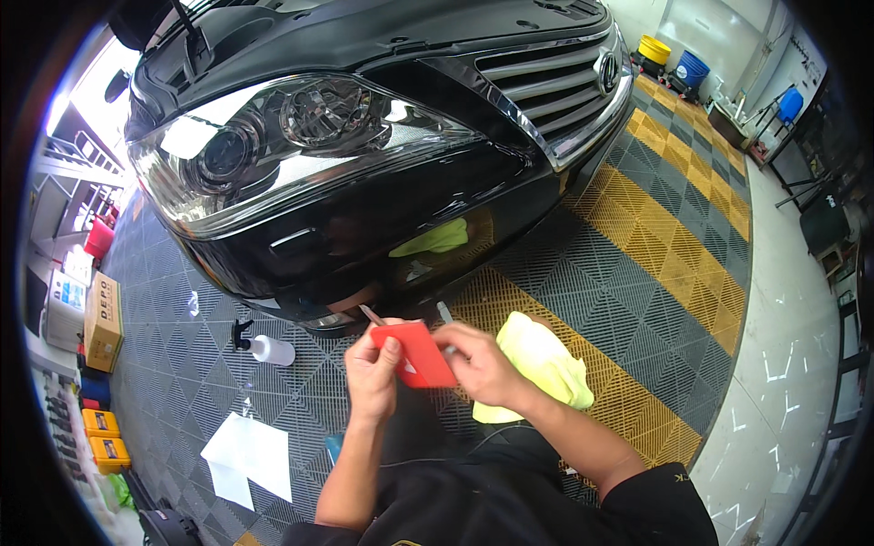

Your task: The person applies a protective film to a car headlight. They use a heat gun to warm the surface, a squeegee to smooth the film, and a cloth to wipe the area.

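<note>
Upright in my left hand [373, 378] is a flat red squeegee card [414, 355], pinched between thumb and fingers. A thin pointed strip [370, 316] sticks up behind the same hand; its kind is unclear. My right hand [487, 366] is closed at the card's right edge, fingers bent and slightly blurred. A slim pale grey piece [444, 312] shows beyond those fingertips; whether they grip it or the card is hidden. Just ahead is the black car's front bumper [364, 246], below a clear headlight [291, 136]. A yellow-green cloth [546, 369] lies beside my right forearm.
A white spray bottle [272, 350] with a black trigger stands on the grey and yellow tiled floor [655, 237]. White sheets [246, 455] lie left of my left forearm. Cardboard boxes [103, 323] line the left side. Yellow [654, 50] and blue buckets [692, 70] stand far right.
</note>
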Motion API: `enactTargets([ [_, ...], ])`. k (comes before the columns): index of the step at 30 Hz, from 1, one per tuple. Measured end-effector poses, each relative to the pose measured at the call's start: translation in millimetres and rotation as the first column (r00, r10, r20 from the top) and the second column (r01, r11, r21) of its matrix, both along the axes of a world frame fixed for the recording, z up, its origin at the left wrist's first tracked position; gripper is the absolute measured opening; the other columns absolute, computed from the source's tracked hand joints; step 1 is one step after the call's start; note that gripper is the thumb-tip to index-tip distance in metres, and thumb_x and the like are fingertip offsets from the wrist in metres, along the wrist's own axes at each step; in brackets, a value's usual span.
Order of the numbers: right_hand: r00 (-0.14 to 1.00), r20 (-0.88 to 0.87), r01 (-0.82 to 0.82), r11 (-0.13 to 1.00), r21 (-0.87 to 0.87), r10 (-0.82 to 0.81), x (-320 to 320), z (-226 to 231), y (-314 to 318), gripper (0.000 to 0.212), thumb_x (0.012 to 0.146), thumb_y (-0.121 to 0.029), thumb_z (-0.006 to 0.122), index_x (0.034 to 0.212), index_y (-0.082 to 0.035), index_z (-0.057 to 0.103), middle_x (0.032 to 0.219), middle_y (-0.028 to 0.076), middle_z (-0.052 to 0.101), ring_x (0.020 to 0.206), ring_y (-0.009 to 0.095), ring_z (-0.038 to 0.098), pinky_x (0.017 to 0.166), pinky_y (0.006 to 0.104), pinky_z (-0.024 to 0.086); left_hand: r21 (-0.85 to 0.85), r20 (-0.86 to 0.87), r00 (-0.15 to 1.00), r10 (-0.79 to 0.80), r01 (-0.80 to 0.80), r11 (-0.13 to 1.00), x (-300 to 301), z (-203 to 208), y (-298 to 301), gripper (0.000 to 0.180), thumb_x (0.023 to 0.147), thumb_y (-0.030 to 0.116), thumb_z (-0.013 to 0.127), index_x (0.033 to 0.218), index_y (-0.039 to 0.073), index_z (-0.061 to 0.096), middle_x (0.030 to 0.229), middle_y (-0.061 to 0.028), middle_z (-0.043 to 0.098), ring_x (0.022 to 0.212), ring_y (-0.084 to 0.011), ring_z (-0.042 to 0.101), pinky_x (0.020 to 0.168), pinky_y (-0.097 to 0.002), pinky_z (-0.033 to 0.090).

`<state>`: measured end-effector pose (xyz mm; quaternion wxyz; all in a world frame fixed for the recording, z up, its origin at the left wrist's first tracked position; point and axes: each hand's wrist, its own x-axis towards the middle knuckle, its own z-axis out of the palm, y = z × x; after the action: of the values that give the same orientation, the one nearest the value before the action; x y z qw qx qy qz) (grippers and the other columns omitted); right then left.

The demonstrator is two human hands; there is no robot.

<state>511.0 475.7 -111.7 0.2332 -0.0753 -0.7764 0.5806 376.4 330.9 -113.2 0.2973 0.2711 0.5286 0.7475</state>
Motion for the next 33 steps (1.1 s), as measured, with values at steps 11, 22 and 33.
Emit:
enactTargets([
  [11,0.994,-0.056,0.092,0.995,-0.045,-0.094,-31,50,-25,0.075,0.088,-0.025,0.084,0.145,0.000,0.042,0.126,0.021,0.062,0.113,0.034,0.066,0.095,0.0444,0.055,-0.111,-0.390,0.914,0.114,-0.170,0.979,-17,59,14,0.036,0.101,0.028,0.070,0.115,-0.006,0.074,0.084,-0.0033,0.054,0.074,-0.0095,0.051,0.064,-0.0260,0.040],
  [22,0.845,-0.262,0.452,0.885,-0.114,-0.466,-122,102,89,0.021,0.095,-0.013,0.073,0.111,0.000,0.069,0.091,0.008,0.076,0.074,0.014,0.073,0.058,0.0279,0.056,0.078,-0.808,0.251,0.533,-0.851,0.519,-114,80,-4,0.074,0.090,0.032,0.083,0.150,0.002,0.052,0.106,-0.0091,0.050,0.079,-0.0154,0.047,0.070,-0.0286,0.042],
  [33,0.723,-0.049,0.678,0.721,-0.146,-0.690,-111,66,156,0.025,0.090,-0.022,0.080,0.104,-0.002,0.076,0.082,0.008,0.075,0.058,0.013,0.069,0.040,0.0278,0.054,0.018,-0.925,0.174,0.337,-0.866,0.499,-128,81,-13,0.095,0.084,0.045,0.086,0.155,-0.001,0.044,0.117,-0.0173,0.052,0.102,-0.0319,0.059,0.090,-0.0420,0.050],
])
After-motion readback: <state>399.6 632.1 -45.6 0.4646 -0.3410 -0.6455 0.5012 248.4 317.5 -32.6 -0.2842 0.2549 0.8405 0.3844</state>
